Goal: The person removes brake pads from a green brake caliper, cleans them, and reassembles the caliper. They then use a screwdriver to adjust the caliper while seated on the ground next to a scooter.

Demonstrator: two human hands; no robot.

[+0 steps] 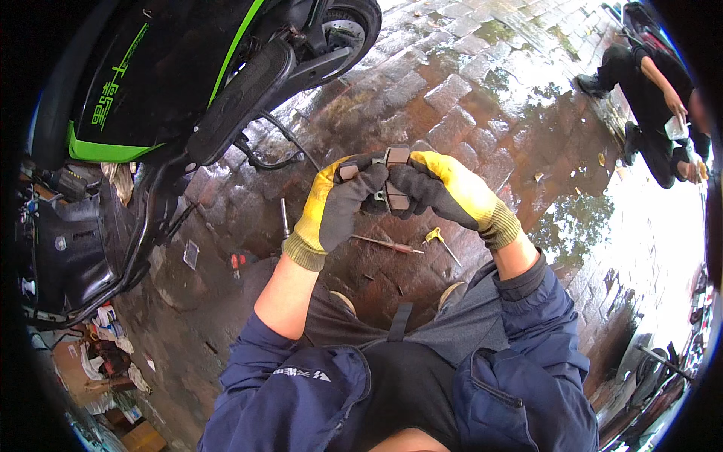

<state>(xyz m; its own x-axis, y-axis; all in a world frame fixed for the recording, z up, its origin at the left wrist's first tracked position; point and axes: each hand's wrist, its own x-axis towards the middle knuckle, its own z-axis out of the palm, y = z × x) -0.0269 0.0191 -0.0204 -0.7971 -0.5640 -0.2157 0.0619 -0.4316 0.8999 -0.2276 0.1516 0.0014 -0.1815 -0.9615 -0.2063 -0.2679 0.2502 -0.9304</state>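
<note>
My left hand (pixel 339 197), in a yellow and dark grey work glove, is closed on a small brake pad (pixel 349 172) with a brown friction block. My right hand (pixel 448 188), gloved alike, grips another brake pad (pixel 398 156) with brown blocks on a metal backing. Both hands meet in front of me above the wet paving, their fingertips nearly touching. Dark fingers hide much of the pads' edges. Below them on the ground lie a long screwdriver (pixel 388 243) with a reddish handle and a yellow-handled hex key (pixel 444 242).
A black scooter (pixel 173 75) with green trim stands at upper left. Near its frame lie a metal rod-like tool (pixel 285 217), a red object (pixel 241 261) and a small flat rectangular piece (pixel 191 255). Cardboard boxes (pixel 79 373) sit lower left. Another person (pixel 655 98) crouches at upper right.
</note>
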